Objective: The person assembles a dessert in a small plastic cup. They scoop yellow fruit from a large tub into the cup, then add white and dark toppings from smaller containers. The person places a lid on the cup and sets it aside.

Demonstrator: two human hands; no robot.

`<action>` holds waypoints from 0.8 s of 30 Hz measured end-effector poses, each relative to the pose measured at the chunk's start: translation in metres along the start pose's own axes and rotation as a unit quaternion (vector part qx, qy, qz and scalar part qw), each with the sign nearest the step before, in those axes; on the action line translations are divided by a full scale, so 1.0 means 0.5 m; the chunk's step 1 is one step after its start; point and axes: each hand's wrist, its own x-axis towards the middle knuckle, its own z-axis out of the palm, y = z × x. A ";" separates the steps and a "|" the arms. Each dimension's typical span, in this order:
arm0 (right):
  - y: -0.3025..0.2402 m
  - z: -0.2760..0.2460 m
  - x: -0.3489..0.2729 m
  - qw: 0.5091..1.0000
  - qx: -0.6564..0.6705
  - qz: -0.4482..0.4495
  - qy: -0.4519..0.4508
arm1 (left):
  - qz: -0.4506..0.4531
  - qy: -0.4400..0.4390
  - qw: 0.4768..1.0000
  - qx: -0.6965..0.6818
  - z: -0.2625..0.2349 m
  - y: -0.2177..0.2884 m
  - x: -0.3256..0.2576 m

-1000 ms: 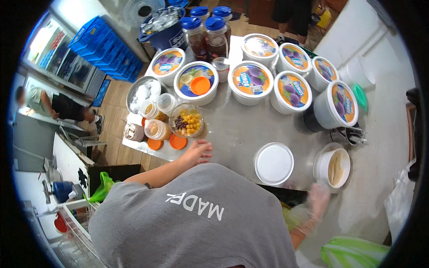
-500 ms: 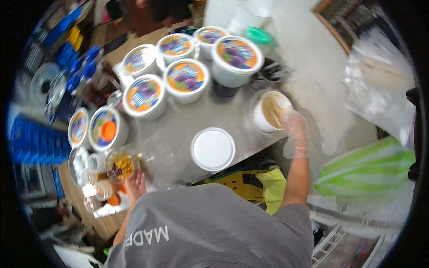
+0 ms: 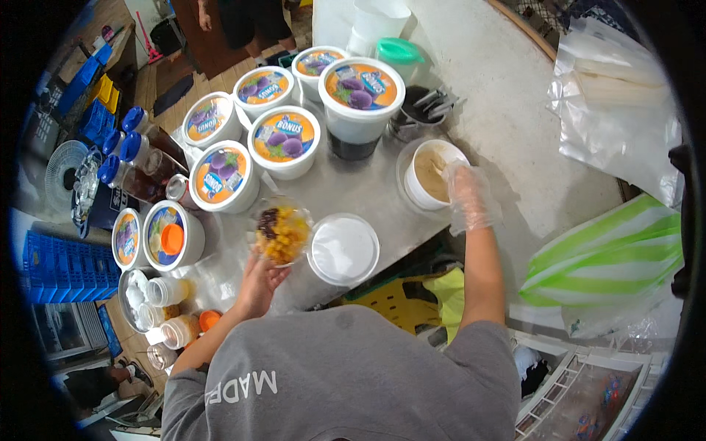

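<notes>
My left hand [image 3: 259,285] holds up a clear plastic cup [image 3: 282,234] filled with yellow and dark toppings, just left of a white lid [image 3: 343,248] lying flat on the metal table [image 3: 368,187]. My right hand [image 3: 471,195], in a clear plastic glove, reaches over the rim of an open white tub [image 3: 426,176] of beige paste. Its fingertips pinch a pale spoon [image 3: 441,163] that stands in the paste. My grey shirt fills the lower middle of the view.
Several lidded white tubs [image 3: 283,140] with orange and purple labels crowd the table's far side. Blue-capped jars [image 3: 140,165] and small jars [image 3: 168,292] stand at the left. A green-striped bag [image 3: 603,257] and clear plastic bags [image 3: 618,95] lie at the right. Blue crates [image 3: 62,264] sit on the floor.
My left hand has lifted the topping cup away from the small jars and brought it next to the white lid. My right hand has stayed at the open tub. My head has turned.
</notes>
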 end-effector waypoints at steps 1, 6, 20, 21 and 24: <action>-0.016 -0.005 0.010 0.999 -0.027 -0.007 0.021 | -0.009 -0.038 0.999 0.022 0.022 0.009 0.032; -0.037 -0.005 0.007 0.992 -0.073 -0.021 0.097 | -0.070 -0.050 0.995 0.049 0.139 0.008 0.103; -0.027 -0.018 0.014 0.994 0.079 -0.074 0.026 | -0.108 -0.072 0.977 0.171 0.314 -0.023 0.246; -0.028 -0.022 0.017 0.994 0.083 -0.064 0.014 | -0.107 -0.069 0.977 0.172 0.319 -0.028 0.254; -0.016 -0.041 0.020 0.996 0.082 -0.017 -0.032 | -0.111 -0.079 0.973 0.188 0.339 -0.033 0.265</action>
